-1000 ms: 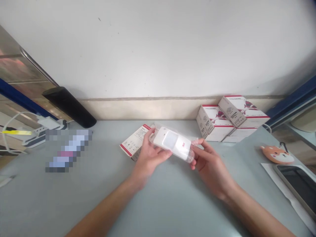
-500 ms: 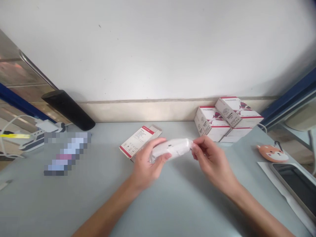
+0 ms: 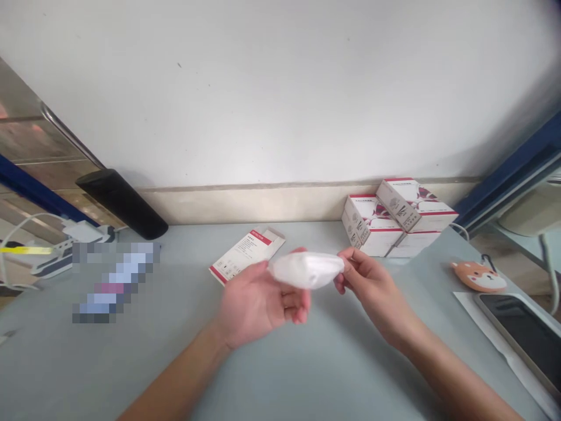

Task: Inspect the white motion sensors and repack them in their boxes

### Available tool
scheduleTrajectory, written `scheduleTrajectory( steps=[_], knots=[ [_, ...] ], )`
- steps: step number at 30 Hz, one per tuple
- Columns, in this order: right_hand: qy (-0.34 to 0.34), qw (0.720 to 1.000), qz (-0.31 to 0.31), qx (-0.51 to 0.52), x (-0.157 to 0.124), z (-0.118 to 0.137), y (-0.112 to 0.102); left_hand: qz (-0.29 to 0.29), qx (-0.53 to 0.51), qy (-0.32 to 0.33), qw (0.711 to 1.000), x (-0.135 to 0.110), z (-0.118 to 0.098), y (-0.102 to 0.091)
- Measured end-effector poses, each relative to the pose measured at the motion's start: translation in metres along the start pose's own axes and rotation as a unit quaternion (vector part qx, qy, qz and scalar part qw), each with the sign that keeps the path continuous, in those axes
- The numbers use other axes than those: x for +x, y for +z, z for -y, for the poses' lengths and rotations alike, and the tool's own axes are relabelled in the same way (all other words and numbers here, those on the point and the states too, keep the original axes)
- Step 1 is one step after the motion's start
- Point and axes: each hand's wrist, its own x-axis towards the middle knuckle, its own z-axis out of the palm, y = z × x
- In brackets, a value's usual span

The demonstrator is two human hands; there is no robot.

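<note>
A white device in a clear plastic wrap (image 3: pixel 307 270), blurred by motion, is held level between my hands above the table. My left hand (image 3: pixel 256 307) is turned palm up, cradling its left end: the thumb lies against that end, one fingertip shows behind it, and the other fingers curl below. At the opposite end, my right hand (image 3: pixel 363 278) pinches the gathered wrap between thumb and fingers. Behind my left hand lies a white and red carton (image 3: pixel 245 251) marked DETECTOR, its far end flap open.
Several white and red boxes (image 3: pixel 398 219) are stacked by the wall at right. Nearer are an orange animal-face pouch (image 3: pixel 480 276) and a phone (image 3: pixel 521 330) on white paper. At left are a black cylindrical object (image 3: pixel 123 202), a power strip (image 3: pixel 72 251) and a pixelated item (image 3: pixel 116 280).
My left hand has rolled from gripping the device on top to palm up beneath it. The wrapped device has turned over and levelled. My right hand keeps its pinch.
</note>
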Motion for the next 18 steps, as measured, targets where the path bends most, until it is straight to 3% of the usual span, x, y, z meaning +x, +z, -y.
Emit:
scheduleTrajectory(
  steps=[2, 3, 6, 8, 11, 14, 18],
  knots=[
    [0.033, 0.999, -0.012, 0.026, 0.000, -0.006, 0.003, 0.030, 0.005, 0.038, 0.999, 0.000, 0.005, -0.001],
    [0.046, 0.998, -0.023, 0.031, 0.000, -0.010, 0.005, 0.014, 0.021, 0.056, 0.998, 0.001, 0.007, -0.001],
    [0.039, 0.995, -0.081, 0.031, -0.002, -0.018, 0.010, -0.110, 0.093, 0.094, 0.985, 0.006, 0.015, -0.001],
    [-0.011, 0.994, -0.105, 0.015, -0.004, -0.019, 0.011, -0.168, 0.153, 0.084, 0.970, 0.009, 0.019, 0.000],
    [-0.124, 0.986, -0.104, -0.028, -0.007, -0.015, 0.013, -0.202, 0.183, 0.049, 0.961, 0.012, 0.021, 0.002],
    [-0.214, 0.971, -0.076, -0.070, -0.012, -0.011, 0.015, -0.231, 0.140, 0.048, 0.962, 0.014, 0.022, 0.003],
    [-0.205, 0.968, 0.076, -0.122, -0.020, -0.012, 0.020, -0.281, 0.159, 0.061, 0.944, 0.013, 0.019, 0.004]
  ],
)
